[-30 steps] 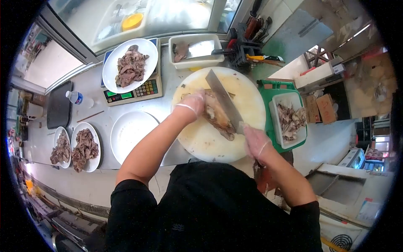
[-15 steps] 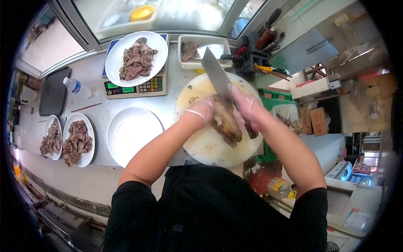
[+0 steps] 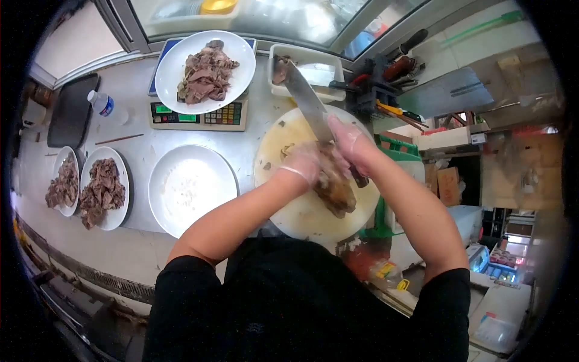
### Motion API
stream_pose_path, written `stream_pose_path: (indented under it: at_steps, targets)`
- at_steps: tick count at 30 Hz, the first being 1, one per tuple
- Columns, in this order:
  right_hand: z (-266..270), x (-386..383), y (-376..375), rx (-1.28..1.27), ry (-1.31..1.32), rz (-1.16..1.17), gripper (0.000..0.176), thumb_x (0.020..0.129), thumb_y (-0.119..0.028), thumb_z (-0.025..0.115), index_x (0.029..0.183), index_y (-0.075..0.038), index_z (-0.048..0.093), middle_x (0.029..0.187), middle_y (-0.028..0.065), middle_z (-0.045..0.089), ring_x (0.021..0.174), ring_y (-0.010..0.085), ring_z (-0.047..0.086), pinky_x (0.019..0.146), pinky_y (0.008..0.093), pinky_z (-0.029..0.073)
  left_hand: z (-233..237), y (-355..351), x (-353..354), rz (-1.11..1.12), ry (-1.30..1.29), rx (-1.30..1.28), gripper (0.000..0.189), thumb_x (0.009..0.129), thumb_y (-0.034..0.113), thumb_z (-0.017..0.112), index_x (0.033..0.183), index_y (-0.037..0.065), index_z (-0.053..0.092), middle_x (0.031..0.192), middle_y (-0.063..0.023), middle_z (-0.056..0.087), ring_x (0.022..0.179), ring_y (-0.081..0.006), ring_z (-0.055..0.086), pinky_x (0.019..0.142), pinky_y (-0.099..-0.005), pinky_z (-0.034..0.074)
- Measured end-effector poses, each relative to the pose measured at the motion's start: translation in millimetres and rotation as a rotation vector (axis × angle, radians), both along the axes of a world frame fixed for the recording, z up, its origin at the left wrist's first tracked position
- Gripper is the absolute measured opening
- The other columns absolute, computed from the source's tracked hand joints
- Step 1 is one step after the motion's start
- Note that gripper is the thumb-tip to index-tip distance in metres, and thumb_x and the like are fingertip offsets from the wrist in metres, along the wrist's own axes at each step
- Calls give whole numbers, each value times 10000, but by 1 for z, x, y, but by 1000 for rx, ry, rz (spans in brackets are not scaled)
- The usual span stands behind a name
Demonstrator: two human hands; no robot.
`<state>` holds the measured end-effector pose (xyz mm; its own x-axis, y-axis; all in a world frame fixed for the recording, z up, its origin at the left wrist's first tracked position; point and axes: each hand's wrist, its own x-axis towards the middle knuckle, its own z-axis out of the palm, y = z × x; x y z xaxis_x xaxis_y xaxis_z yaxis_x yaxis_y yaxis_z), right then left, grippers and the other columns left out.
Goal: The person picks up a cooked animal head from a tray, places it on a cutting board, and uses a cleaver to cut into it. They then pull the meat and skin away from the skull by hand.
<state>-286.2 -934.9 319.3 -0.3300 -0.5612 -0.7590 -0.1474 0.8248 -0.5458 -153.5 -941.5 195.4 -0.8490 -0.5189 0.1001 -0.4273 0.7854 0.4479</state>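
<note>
A brown chunk of cooked meat [image 3: 335, 192] lies on the round, yellowish-white cutting board [image 3: 280, 205]. My left hand [image 3: 303, 161], in a clear plastic glove and blurred by motion, grips the meat's upper left side; its fingertips are smeared. In my gloved right hand [image 3: 351, 143] is a cleaver [image 3: 309, 99], its wide blade slanting up and left past the board's far edge. The dark handle end sticks out below that hand. Blade and meat meet between the two hands, where the cutting edge is hidden. Small scraps dot the board.
Left of the board stands a white plate [image 3: 193, 211]. Behind it, a scale [image 3: 232, 119] bears a plate of sliced meat [image 3: 208, 75]. Two more meat plates, a bottle [image 3: 107, 107] and a chopstick [image 3: 119, 139] are farther left. A white tub [image 3: 310, 57] and knife rack [image 3: 377, 78] border the back.
My left hand has shifted right over the meat and blurred. The cleaver blade has turned a little, showing less of its flat side. The whole view has shifted slightly.
</note>
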Motion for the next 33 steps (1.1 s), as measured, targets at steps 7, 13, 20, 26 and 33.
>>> stream_pose_path:
  at_steps: [7,13,20,26,33]
  targets:
    - [-39,-21,3,-168,186,359,568,969,-569,359,1108,-49,540,445,56,358,341,190,330,352,363,312,10,33,0,36,0,-171,230,840,121,493,952,-45,608,948,-204,582,830,-298,581,713,-362,496]
    - [-58,-22,13,-188,234,499,568,972,-555,373,1153,-44,543,436,73,392,331,192,353,341,361,323,35,50,-8,-28,-78,153,280,827,127,528,1027,-58,595,955,-210,601,920,-294,587,761,-384,516]
    - [-50,-29,22,7,321,651,433,967,-342,387,1305,-112,529,794,222,627,694,326,631,663,401,488,22,73,-8,-3,126,282,355,800,111,543,1110,-57,583,1041,-230,612,1038,-328,580,924,-390,485]
    - [-22,-18,10,185,394,662,405,950,-391,432,1010,-58,654,654,136,638,632,272,628,667,384,487,12,65,-12,-214,527,66,400,759,136,583,1120,-35,598,1082,-197,615,1076,-352,567,936,-453,449]
    - [-22,-24,5,220,479,654,438,930,-389,463,844,-11,666,661,145,642,645,290,631,702,390,485,9,82,-70,-647,347,18,318,770,157,609,1042,6,670,1029,-178,665,1031,-339,617,905,-442,464]
